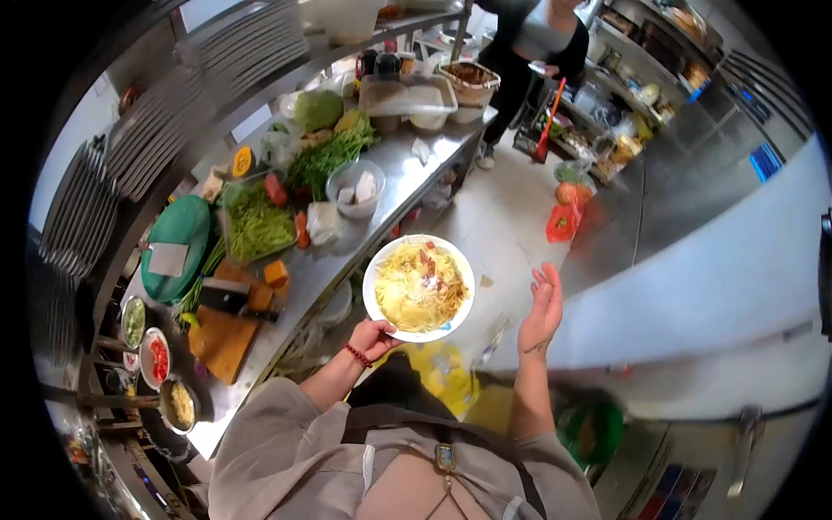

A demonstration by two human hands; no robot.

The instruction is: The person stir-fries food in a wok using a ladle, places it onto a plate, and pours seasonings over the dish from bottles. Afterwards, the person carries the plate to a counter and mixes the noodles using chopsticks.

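A round white plate (pixel 370 295), roughly level, bore a heap of thin yellow shreds (pixel 406 290), topped with reddish-brown pieces (pixel 427 259) and a whitish patch (pixel 430 282); its near rim lay in the left hand (pixel 373 339).

A stainless-steel worktable (pixel 406 173) runs diagonally along the left, its top catching bright glare, with metal shelving (pixel 217 108) rising behind it. Pale tiles (pixel 498 212) cover the floor. Over at the far right stands a brushed-metal cabinet (pixel 672 186), near an open rack (pixel 620 82) crowded with goods. A smooth whitish panel (pixel 693 286) sweeps across the right foreground.
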